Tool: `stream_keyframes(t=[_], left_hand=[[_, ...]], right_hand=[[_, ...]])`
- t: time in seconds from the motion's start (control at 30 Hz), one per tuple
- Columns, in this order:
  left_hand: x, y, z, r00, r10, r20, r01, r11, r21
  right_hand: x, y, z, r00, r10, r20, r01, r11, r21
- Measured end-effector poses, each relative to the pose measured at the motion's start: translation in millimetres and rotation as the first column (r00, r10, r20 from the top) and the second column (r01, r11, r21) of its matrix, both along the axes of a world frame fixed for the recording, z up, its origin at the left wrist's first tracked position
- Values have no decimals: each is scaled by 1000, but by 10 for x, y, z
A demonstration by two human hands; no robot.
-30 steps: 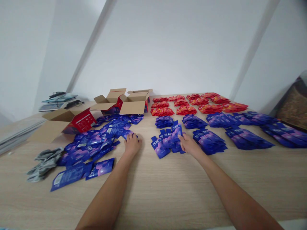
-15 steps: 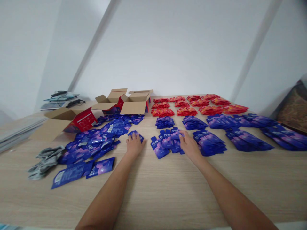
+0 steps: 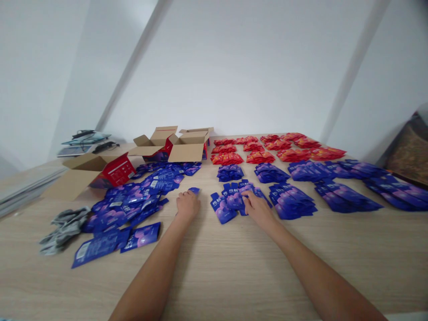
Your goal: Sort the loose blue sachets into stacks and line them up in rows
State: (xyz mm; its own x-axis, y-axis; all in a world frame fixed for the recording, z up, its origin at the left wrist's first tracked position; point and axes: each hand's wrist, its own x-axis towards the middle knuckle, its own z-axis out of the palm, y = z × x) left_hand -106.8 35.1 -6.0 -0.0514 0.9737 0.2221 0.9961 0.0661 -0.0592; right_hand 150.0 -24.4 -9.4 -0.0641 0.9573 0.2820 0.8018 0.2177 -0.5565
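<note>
Materials and finishes of pouches (image 3: 293,200), boxes (image 3: 187,153) and bench (image 3: 214,276).
Glossy, plastic-looking film on the pouches; matt cardboard inside the boxes, smooth print outside; smooth wood grain on the bench; matt, rumpled fabric in the cloth (image 3: 65,225).

char “纯” on blue pkts (image 3: 223,213), rest blurry

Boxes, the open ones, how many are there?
3 in view: the front box at the left, the middle box farther back, the right box beside that. More could be hidden.
</note>
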Motion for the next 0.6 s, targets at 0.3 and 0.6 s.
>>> stream_keyframes(t=[0.3, 0.6], left_hand=[[-77, -26, 205, 943, -290, 163, 267, 952, 149], [606, -500, 236, 359, -928, 96, 833, 365, 415]], right_hand=[[-104, 10, -48, 924, 142, -355, -171, 984, -51], [-328, -129, 63, 380, -10, -925, -481, 852, -207]])
